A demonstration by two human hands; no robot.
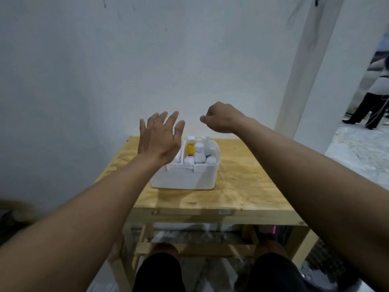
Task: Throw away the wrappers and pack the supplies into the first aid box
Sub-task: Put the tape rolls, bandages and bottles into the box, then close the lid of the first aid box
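First aid box, white, lidless, sat toward the far middle of the wooden table, a little left of centre. Held several upright white bottles packed close together in its right part: a yellow-bodied bottle with a white cap at the far left of the group, a white bottle just beside it on the right, a taller white one behind, and two rounded white caps nearer the front wall. Left compartment mostly hidden behind the left hand. Left hand raised above the far left corner of the box, palm down, fingers spread and apart, gripping nothing, not touching the box so far as could be told. Right hand lifted higher, to the right of the left hand and beyond the box's far edge, fingers curled in loosely with thumb tip meeting the forefinger; could not tell whether anything small was pinched there. Both bare forearms stretched out from the near corners over the table. Tabletop around the box bare wood. White wall just behind the table; a white post at far right; knees in dark shorts visible beneath the near table edge.
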